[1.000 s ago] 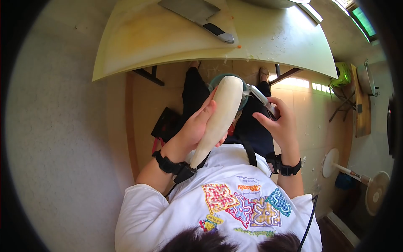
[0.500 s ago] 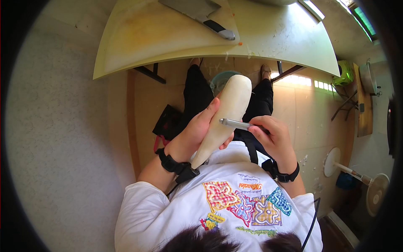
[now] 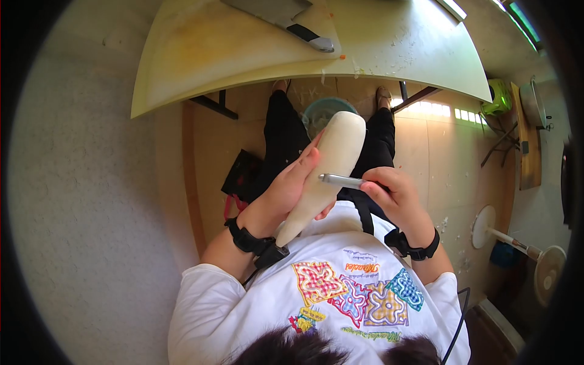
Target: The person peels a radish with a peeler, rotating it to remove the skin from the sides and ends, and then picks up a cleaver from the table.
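My left hand (image 3: 296, 182) is wrapped round a long white daikon radish (image 3: 331, 158) from its left side and underneath. The radish slants in front of my lap, thick end up and away from me, thin tip near my left wrist. Its surface looks pale and smooth. In my right hand (image 3: 395, 191) is the handle of a silver peeler (image 3: 342, 180), and the peeler's head lies across the middle of the radish. I cannot tell whether the blade presses on it.
A light table (image 3: 413, 58) stands ahead, bearing a cutting board (image 3: 243, 52) and a cleaver (image 3: 298, 27). Beneath its near edge, a light-blue basin (image 3: 328, 101) sits on the floor between my feet. A black box (image 3: 243, 173) lies left; a fan (image 3: 549, 275) stands right.
My view has shifted slightly, so more of the basin shows below the table edge. Both hands keep their grips, and the peeler stays at about the same place over the radish.
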Tool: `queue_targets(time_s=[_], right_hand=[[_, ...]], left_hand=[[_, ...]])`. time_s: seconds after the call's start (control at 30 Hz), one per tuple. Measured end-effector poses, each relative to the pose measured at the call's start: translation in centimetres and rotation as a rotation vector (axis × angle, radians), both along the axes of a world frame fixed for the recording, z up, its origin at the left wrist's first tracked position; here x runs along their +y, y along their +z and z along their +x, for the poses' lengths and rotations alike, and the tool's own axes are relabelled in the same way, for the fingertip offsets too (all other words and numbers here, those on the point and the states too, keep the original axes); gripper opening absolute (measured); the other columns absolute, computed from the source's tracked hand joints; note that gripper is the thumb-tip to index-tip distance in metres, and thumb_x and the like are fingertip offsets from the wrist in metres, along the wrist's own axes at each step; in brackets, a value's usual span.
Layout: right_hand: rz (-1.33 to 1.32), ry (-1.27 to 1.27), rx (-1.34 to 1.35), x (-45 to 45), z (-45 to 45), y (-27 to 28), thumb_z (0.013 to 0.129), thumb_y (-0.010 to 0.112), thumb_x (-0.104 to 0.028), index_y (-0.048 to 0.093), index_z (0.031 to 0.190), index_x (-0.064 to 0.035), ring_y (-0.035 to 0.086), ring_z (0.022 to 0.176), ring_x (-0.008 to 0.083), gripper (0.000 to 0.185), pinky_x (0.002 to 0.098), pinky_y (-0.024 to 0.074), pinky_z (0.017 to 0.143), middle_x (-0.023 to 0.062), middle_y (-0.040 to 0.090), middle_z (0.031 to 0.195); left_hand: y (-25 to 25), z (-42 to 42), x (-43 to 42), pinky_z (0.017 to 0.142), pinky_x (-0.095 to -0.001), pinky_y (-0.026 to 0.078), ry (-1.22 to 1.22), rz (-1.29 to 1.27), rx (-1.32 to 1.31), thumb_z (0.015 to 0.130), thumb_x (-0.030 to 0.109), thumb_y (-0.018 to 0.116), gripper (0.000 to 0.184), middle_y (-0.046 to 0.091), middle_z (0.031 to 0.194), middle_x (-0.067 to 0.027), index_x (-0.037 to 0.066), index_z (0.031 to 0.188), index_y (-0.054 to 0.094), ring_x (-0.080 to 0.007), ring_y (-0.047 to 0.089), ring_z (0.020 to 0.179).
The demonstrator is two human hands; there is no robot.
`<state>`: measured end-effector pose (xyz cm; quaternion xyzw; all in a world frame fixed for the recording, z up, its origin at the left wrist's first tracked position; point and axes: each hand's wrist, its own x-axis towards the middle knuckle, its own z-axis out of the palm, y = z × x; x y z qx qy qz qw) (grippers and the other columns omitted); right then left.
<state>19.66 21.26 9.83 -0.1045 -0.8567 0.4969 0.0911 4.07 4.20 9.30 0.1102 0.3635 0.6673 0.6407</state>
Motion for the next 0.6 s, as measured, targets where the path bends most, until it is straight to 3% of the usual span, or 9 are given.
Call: queue_targets(time_s=[0.27, 0.33, 0.43, 0.6], right_hand=[[-0.040, -0.003, -0.009, 0.2, -0.5, 0.3, 0.090, 0.071, -0.016, 0.068, 0.091, -0.0007, 0.060, 0.066, 0.0231, 0.015, 0.0311, 0.0476, 0.061, 0.0107, 0.064, 0.076], [-0.030, -0.013, -0.002, 0.7, -0.1, 0.2, 0.090, 0.071, -0.015, 0.068, 0.091, -0.0004, 0.060, 0.066, 0.0227, 0.015, 0.0309, 0.0475, 0.061, 0.0106, 0.064, 0.076], [-0.104, -0.006, -0.106, 0.6, 0.2, 0.5, 0.092, 0.067, -0.012, 0.066, 0.093, 0.0005, 0.059, 0.071, 0.0200, 0.013, 0.0304, 0.0459, 0.066, 0.0084, 0.063, 0.078], [-0.121, -0.067, -0.008, 0.4, -1.0, 0.1, 0.093, 0.067, -0.014, 0.068, 0.091, 0.0006, 0.057, 0.064, 0.0170, 0.014, 0.0295, 0.0454, 0.059, 0.0087, 0.064, 0.074]], left_hand=[[-0.6, 0.2, 0.1, 0.043, -0.0325, 0.049, -0.058, 0.012, 0.022, 0.101, 0.058, 0.039, 0.069, 0.059, 0.094, -0.0085, 0.034, 0.159, 0.009, -0.0195, 0.059, 0.052], [-0.2, 0.1, -0.4, 0.044, -0.0324, 0.050, -0.001, 0.029, -0.086, 0.101, 0.059, 0.038, 0.069, 0.059, 0.095, -0.0092, 0.035, 0.159, 0.008, -0.0199, 0.059, 0.053], [-0.7, 0.2, -0.5, 0.045, -0.0327, 0.051, -0.044, 0.053, -0.057, 0.102, 0.058, 0.036, 0.068, 0.060, 0.098, -0.0109, 0.036, 0.159, 0.007, -0.0206, 0.060, 0.053], [-0.9, 0.6, -0.8, 0.045, -0.0331, 0.051, -0.019, -0.012, -0.053, 0.102, 0.058, 0.035, 0.067, 0.060, 0.099, -0.0126, 0.036, 0.159, 0.007, -0.0215, 0.060, 0.054]])
